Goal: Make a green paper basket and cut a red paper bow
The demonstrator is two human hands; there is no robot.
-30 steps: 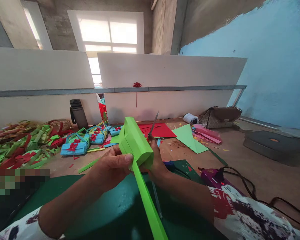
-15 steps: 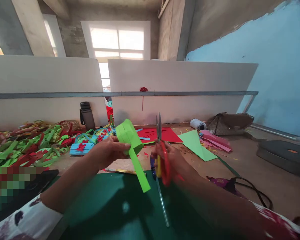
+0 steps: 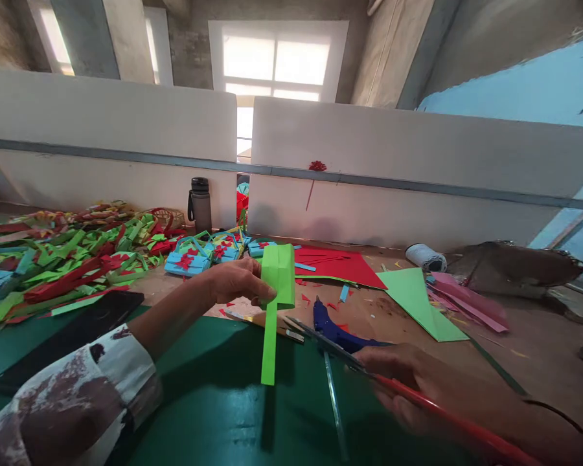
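My left hand point(image 3: 238, 281) pinches a folded bright green paper piece point(image 3: 284, 275) upright over the green mat point(image 3: 199, 395). From it a narrow green paper strip point(image 3: 269, 349) hangs straight down. My right hand point(image 3: 403, 375) is closed on a pair of scissors point(image 3: 337, 353) with red handles. Their blades point left, with the tips near the strip; whether they touch it I cannot tell. A blue glue gun point(image 3: 337, 330) lies just behind the blades, and a clear glue stick point(image 3: 334, 401) lies on the mat beneath them.
At left are a heap of green and red paper strips point(image 3: 87, 259), blue paper bags point(image 3: 187, 260) and a black phone point(image 3: 68, 343). Behind stand a dark bottle point(image 3: 201, 206) and red paper sheets point(image 3: 340, 265). Green paper point(image 3: 420, 301), pink paper point(image 3: 471, 301) and a handbag point(image 3: 515, 272) are at right.
My right hand has moved right and down, and the scissors have swung from pointing up to pointing left. The green paper has turned and its strip now hangs vertically. The view has shifted left.
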